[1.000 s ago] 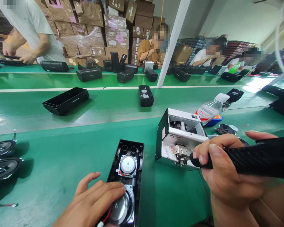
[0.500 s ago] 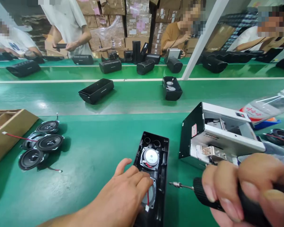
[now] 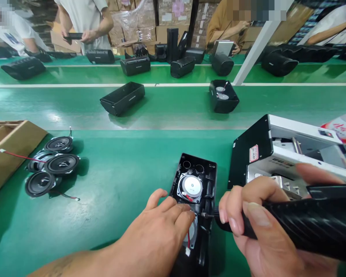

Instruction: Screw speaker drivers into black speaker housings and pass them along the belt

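Note:
An open black speaker housing (image 3: pixel 203 175) lies on the green bench in front of me, with a round silver driver (image 3: pixel 191 187) mounted in its upper half and a second driver partly hidden under my fingers. My left hand (image 3: pixel 158 236) rests flat on the lower driver, fingers stretched out. My right hand (image 3: pixel 256 227) is wrapped round a black electric screwdriver (image 3: pixel 305 227). Its bit (image 3: pixel 208 215) touches the housing's right inner edge.
A white-and-black screw feeder box (image 3: pixel 276 154) stands right of the housing. Loose black speaker cones (image 3: pixel 53 165) and a wooden tray (image 3: pixel 5 154) lie at left. More housings (image 3: pixel 122 98) ride the conveyor; other people work across it.
My right hand has swung the screwdriver left from the feeder box, and its bit now meets the housing. The view has shifted left and down. My left hand stays on the lower driver.

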{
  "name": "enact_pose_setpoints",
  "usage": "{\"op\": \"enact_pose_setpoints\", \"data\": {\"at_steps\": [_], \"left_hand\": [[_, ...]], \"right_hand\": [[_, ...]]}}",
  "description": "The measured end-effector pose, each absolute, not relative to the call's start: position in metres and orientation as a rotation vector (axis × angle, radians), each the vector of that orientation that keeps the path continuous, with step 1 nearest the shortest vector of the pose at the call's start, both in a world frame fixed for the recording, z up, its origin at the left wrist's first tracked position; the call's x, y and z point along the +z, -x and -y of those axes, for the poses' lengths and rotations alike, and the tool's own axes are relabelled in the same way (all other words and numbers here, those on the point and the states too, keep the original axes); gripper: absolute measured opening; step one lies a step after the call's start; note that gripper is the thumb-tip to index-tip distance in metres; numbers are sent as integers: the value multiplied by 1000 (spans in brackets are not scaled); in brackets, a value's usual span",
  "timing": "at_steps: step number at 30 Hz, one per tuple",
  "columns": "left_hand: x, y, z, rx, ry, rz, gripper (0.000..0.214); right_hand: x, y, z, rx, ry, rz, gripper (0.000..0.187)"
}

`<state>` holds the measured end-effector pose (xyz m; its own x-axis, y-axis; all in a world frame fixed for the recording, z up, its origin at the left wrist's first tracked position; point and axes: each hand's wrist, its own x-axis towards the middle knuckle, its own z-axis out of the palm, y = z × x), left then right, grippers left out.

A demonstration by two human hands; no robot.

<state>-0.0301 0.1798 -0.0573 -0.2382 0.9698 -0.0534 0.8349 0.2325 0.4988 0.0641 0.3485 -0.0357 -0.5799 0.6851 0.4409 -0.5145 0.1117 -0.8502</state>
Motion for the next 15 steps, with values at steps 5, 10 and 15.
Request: {"op": "enact_pose_setpoints", "data": {"at_steps": [5,10,15], "left_hand": [[-56,31,-180,557,-1665,-2149,47],[-52,30,-184,536,-1610,-2115,46],[-51,25,-189,491,-1622,-2139,36]], "right_hand": [[-42,-63,-349,1644,172,1516,54],[-50,-64,-354,1713,101,1567,46],[-59,-68,-355,1655,12,1670,45]]}}
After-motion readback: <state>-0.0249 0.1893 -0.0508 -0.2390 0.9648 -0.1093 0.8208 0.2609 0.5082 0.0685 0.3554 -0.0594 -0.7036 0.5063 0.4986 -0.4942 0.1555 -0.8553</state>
